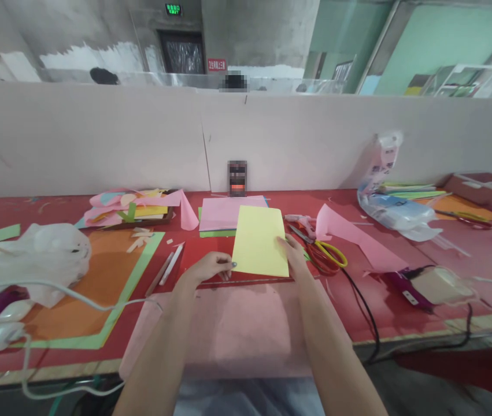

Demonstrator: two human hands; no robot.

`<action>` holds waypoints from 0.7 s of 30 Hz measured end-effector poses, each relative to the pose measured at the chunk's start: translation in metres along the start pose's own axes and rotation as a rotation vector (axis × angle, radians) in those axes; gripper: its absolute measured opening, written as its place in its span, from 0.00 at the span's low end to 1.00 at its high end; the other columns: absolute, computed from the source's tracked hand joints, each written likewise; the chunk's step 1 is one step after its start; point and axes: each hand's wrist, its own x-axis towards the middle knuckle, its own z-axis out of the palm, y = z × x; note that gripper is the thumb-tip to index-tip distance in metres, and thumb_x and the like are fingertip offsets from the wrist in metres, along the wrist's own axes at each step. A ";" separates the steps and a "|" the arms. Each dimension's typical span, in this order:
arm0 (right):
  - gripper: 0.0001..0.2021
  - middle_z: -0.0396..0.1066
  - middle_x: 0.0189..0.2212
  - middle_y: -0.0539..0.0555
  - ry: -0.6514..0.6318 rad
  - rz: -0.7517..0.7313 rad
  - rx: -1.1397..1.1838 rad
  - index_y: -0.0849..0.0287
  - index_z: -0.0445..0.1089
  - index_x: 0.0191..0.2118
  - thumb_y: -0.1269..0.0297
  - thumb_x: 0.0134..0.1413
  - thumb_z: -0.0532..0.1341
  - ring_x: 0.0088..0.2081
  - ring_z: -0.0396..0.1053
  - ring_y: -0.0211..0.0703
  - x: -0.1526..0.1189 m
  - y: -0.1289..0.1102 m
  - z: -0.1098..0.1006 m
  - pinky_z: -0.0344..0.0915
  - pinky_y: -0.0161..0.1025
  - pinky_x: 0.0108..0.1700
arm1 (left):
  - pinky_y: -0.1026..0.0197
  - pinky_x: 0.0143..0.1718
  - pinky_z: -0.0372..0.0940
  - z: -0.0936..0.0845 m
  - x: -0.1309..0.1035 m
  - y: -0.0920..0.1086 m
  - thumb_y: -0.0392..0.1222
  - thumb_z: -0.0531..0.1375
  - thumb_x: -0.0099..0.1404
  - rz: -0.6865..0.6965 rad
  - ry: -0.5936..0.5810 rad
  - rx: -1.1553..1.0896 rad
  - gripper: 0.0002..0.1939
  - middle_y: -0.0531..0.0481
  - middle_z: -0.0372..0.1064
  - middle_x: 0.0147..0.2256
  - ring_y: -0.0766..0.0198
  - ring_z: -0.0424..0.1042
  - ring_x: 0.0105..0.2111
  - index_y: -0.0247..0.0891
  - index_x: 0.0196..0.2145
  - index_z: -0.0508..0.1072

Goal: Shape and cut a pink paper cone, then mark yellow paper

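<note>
A sheet of yellow paper (259, 241) is held slightly tilted above the red table between both hands. My left hand (211, 268) pinches its lower left corner. On the right edge, my right hand (292, 252) grips the sheet with the fingers partly behind it. Red paper (198, 254) lies beneath. Behind the yellow sheet rests a stack of pink paper (217, 214) with green showing under it. Scissors (331, 252) with yellow and red handles lie just right of my right hand, near a pink glue gun (301, 221).
Pens (171, 264) lie left of my left hand. Further left are orange paper (98, 277), a white plastic bag (55, 254) and a white cable (76, 294). Curled pink paper (358, 242), a power strip (410, 292) and a plastic package (395, 205) are rightward. A white partition (98, 138) stands behind.
</note>
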 end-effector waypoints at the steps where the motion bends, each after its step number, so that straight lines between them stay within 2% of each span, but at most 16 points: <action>1: 0.17 0.74 0.32 0.53 -0.012 0.010 -0.007 0.58 0.69 0.37 0.55 0.39 0.63 0.30 0.71 0.43 0.001 0.000 0.000 0.67 0.39 0.32 | 0.62 0.29 0.63 0.000 0.000 0.000 0.53 0.59 0.52 0.002 -0.005 0.000 0.17 0.52 0.67 0.22 0.66 0.68 0.23 0.35 0.23 0.65; 5: 0.18 0.74 0.28 0.52 -0.026 0.015 -0.123 0.59 0.69 0.36 0.52 0.39 0.63 0.29 0.70 0.44 0.005 0.003 0.000 0.67 0.40 0.31 | 0.62 0.29 0.63 -0.002 0.000 -0.001 0.54 0.59 0.52 -0.010 -0.018 -0.003 0.17 0.52 0.68 0.22 0.67 0.68 0.22 0.35 0.23 0.65; 9: 0.15 0.73 0.28 0.52 0.024 -0.069 -0.237 0.58 0.67 0.33 0.54 0.39 0.62 0.29 0.70 0.42 0.010 0.007 -0.003 0.65 0.37 0.31 | 0.62 0.28 0.63 -0.004 0.000 -0.002 0.53 0.59 0.52 -0.017 -0.002 -0.015 0.17 0.53 0.67 0.21 0.67 0.68 0.22 0.35 0.23 0.65; 21: 0.18 0.74 0.27 0.52 0.027 -0.112 -0.214 0.58 0.65 0.36 0.55 0.37 0.63 0.28 0.70 0.45 0.014 0.013 0.002 0.64 0.40 0.31 | 0.64 0.27 0.62 -0.003 -0.003 0.001 0.48 0.58 0.52 -0.057 0.011 -0.011 0.13 0.53 0.65 0.20 0.68 0.66 0.21 0.35 0.22 0.65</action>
